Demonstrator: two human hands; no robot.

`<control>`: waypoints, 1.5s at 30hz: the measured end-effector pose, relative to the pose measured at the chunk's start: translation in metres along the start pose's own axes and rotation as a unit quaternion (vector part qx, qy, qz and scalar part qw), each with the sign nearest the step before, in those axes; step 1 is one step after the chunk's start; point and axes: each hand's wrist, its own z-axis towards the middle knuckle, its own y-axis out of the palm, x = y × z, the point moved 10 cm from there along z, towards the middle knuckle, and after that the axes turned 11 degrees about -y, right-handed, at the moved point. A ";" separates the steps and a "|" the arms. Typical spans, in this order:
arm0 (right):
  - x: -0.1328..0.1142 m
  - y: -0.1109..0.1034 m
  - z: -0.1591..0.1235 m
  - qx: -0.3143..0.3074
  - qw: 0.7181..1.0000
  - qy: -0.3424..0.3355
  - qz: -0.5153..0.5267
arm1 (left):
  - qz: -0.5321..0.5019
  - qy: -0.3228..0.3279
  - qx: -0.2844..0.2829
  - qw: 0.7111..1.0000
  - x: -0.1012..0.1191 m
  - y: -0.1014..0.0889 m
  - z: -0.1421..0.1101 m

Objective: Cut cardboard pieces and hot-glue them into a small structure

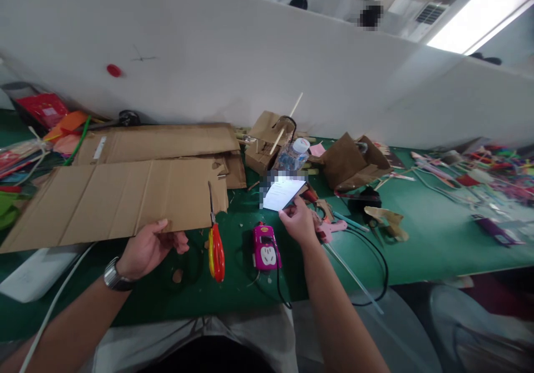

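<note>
My left hand (155,246) grips the near edge of a large flat piece of cardboard (125,198), thumb on top and fingers curled beneath it. The sheet is tilted, and its right end is torn. In my right hand (299,221) is a phone (283,194) with a bright screen, pinched at its lower right corner; part of the screen is blurred out. Between the hands lie scissors (217,253) with red and yellow handles, blades pointing away, and a magenta power socket (267,249) with a black cable plugged in. A pink glue gun (331,229) rests right of my right hand.
More cardboard (167,142) lies behind the held sheet. Cardboard boxes (354,162) and a plastic bottle (294,153) stand near the white partition (233,56). Colourful craft materials (496,178) cover the right. A white device (45,273) sits at left; cables cross the green table (421,245).
</note>
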 end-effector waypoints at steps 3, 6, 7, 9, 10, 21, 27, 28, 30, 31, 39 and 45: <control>-0.005 0.000 -0.001 -0.004 1.000 -0.005 -0.006 | 0.001 0.003 -0.003 1.000 0.000 0.000 0.000; -0.007 -0.001 0.000 0.002 1.000 -0.010 -0.011 | 0.005 0.001 -0.006 1.000 0.001 0.001 0.000; -0.007 -0.001 0.000 0.006 1.000 -0.012 -0.012 | 0.007 0.000 -0.008 1.000 0.001 0.001 0.000; -0.007 -0.001 0.001 0.014 1.000 -0.018 -0.010 | 0.011 0.000 -0.010 1.000 0.001 0.001 0.000; -0.007 -0.001 0.001 0.017 1.000 -0.021 -0.007 | 0.011 0.000 -0.011 1.000 0.001 0.000 0.000; 0.002 0.001 0.004 0.016 0.999 -0.028 -0.022 | 0.006 0.004 -0.004 1.000 -0.001 -0.001 0.001; -0.001 0.003 0.001 0.004 0.999 -0.031 -0.017 | 0.004 0.001 -0.010 1.000 -0.001 0.001 0.000; -0.001 0.004 0.001 0.002 0.999 -0.030 -0.018 | 0.003 0.000 -0.009 1.000 -0.001 0.001 0.001; -0.002 0.004 0.001 -0.002 0.999 -0.031 -0.024 | 0.002 0.000 -0.007 1.000 -0.001 0.000 0.001; -0.002 0.004 0.001 -0.003 0.999 -0.032 -0.031 | 0.002 0.001 -0.006 1.000 -0.002 -0.001 0.001; -0.008 0.004 0.004 0.000 0.994 -0.030 -0.104 | 0.012 0.004 -0.010 1.000 -0.001 -0.001 0.002; -0.008 0.005 0.004 -0.001 0.994 -0.038 -0.097 | 0.009 0.000 -0.017 1.000 -0.003 0.001 0.001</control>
